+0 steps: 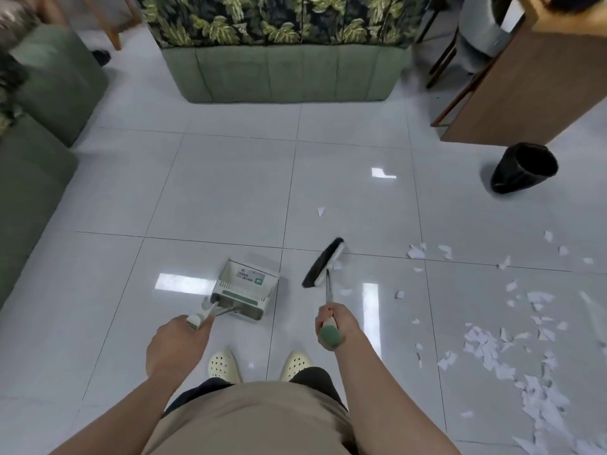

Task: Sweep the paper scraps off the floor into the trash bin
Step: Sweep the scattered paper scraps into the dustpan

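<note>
Two hands: both occupied, one tool each.
Left hand (179, 343): fingers curled round the white handle of the dustpan (244, 292); grip fully closed.
Dustpan: white with green trim, resting on the tile floor (230, 192) just ahead of the left foot, mouth facing away.
Right hand (333, 321): fist wrapped round the broom (323, 267) handle just below its green end cap.
Broom head: dark bristles, angled on the floor to the right of the dustpan, a few scraps touching or just beside it.
Paper scraps (512, 349): white, mostly scattered over the floor at right; one stray piece lies farther ahead.
Trash bin (522, 169): black-lined, standing far right, beside a wooden cabinet (512, 93), well apart from the scraps.
Background: green sofa (282, 75) with a leaf-print cover.
</note>
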{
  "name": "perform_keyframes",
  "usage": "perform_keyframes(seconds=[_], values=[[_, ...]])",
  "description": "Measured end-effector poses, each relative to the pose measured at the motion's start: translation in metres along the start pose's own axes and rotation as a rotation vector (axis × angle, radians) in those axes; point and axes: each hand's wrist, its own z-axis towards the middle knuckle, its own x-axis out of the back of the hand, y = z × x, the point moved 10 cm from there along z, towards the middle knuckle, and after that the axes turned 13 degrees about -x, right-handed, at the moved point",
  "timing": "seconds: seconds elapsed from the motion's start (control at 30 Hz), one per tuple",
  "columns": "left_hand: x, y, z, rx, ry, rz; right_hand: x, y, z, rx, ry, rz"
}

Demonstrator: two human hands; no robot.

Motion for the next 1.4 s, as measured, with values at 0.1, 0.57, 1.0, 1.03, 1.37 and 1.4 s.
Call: perform_keyframes(seconds=[0.1,0.57,1.0,1.03,1.37,1.4], values=[[-0.008,0.029,0.013,-0.065,-0.024,0.022,0.046,-0.015,-0.017,0.056,0.114,0.012],[-0.035,0.115,0.060,-0.222,-0.098,-0.045,0.054,-0.083,-0.063,0.191,0.328,0.309],[-0.024,0.139,0.183,-0.358,-0.261,0.074,-0.169,-0.117,-0.040,0.219,0.019,0.154],[-0.019,0.138,0.197,-0.347,-0.269,0.055,-0.196,-0.123,-0.031,0.208,-0.025,0.141],[0.028,0.097,0.266,-0.239,-0.249,0.084,-0.345,-0.139,0.007,0.004,-0.271,0.029],[0.031,0.096,0.270,-0.233,-0.245,0.097,-0.345,-0.144,0.009,-0.007,-0.276,0.041]])
